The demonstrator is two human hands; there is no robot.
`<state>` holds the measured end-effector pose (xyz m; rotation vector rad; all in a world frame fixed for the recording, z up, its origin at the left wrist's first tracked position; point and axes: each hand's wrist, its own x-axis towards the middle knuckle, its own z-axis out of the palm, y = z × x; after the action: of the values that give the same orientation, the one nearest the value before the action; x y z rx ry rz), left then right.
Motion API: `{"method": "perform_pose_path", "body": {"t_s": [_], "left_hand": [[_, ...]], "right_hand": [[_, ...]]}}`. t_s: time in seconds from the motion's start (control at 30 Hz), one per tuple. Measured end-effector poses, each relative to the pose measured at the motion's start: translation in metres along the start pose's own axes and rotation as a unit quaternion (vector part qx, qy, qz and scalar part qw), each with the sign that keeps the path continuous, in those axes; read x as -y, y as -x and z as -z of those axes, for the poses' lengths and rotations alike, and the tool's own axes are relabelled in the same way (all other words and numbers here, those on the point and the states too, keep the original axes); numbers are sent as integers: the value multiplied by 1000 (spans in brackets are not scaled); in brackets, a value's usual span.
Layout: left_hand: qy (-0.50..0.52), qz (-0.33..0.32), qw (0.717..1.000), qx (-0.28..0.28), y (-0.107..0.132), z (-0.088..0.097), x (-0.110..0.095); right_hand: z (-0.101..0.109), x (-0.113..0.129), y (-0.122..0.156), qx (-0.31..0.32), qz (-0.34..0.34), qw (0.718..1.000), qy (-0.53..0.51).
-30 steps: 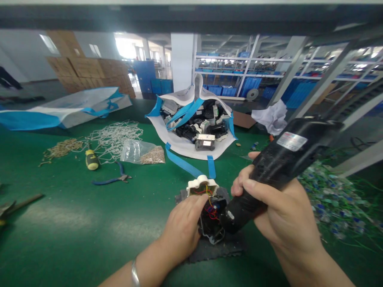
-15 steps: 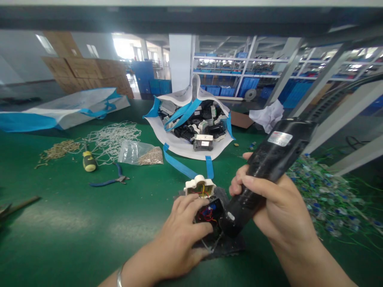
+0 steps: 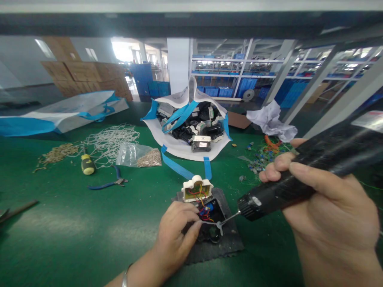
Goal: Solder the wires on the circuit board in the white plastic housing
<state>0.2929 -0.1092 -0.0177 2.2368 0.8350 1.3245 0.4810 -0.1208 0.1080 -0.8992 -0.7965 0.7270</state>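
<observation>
My right hand (image 3: 326, 195) is wrapped around a black electric screwdriver (image 3: 269, 201), tilted with its bit pointing down and left. The bit's tip meets the forked end of a thin whitish strip (image 3: 211, 223). Between thumb and fingertips, my left hand (image 3: 178, 229) pinches the strip's other end. Below it lies an opened device with a black housing (image 3: 220, 210), red and yellow wires and a blue part inside. Its white cover (image 3: 197, 191) stands behind, joined by wires. A dark ragged-edged mat (image 3: 229, 239) lies under the device.
Behind the device stands a white-and-blue bag (image 3: 155, 129) full of similar units. To the left lie blue-handled cutters (image 3: 104, 185), a yellow-black screwdriver (image 3: 87, 164), a plastic bag of small parts (image 3: 149, 157) and a white strip tangle (image 3: 112, 139). Crumpled paper (image 3: 272, 119) is back right.
The electric screwdriver has swung to a flatter tilt and moved right, so its bit now shows. My left hand has drawn back from over the housing and now pinches the thin strip.
</observation>
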Motion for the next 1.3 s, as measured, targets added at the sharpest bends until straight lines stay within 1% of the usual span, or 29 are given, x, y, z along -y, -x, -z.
{"method": "perform_pose_path", "body": {"t_s": [0.1, 0.2, 0.3, 0.33, 0.4, 0.53, 0.63, 0.73, 0.87, 0.93, 0.97, 1.03, 1.13, 1.23, 1.3], "left_hand": [[7, 12, 1000, 2, 4, -4, 0], [18, 33, 999, 4, 5, -6, 0], [20, 60, 998, -6, 5, -7, 1], [18, 69, 997, -11, 5, -7, 2], [16, 79, 996, -24, 5, -8, 4], [11, 65, 996, -53, 5, -8, 4], [3, 64, 996, -56, -1, -7, 2], [7, 80, 996, -38, -14, -6, -4], [15, 100, 995, -4, -36, -9, -11], [28, 131, 991, -2, -47, -12, -14], [41, 157, 987, -12, -53, -14, -15], [82, 224, 970, -49, -63, -17, -15], [163, 303, 931, -122, -77, -17, -9], [278, 335, 882, -181, -85, -12, 1], [370, 347, 838, -200, -86, -5, 6]], "right_hand": [[1, 1, 0, -5, 9, 1000, 0], [6, 9, 0, -37, 29, 999, -20], [13, 17, -4, -60, 40, 997, -26], [15, 17, -5, -55, 39, 997, -22], [16, 15, -7, -20, 28, 999, -6], [9, -2, -3, 73, 9, 997, 28], [4, -15, 4, 111, -15, 993, 37], [3, -23, 10, 129, -33, 988, 73], [4, -30, 15, 131, -43, 982, 126], [3, -32, 16, 132, -52, 981, 130], [2, -33, 17, 132, -55, 981, 132], [0, -34, 17, 131, -57, 980, 139], [-1, -33, 17, 134, -57, 978, 151], [0, -33, 16, 138, -59, 976, 156], [0, -33, 15, 141, -61, 976, 154]]}}
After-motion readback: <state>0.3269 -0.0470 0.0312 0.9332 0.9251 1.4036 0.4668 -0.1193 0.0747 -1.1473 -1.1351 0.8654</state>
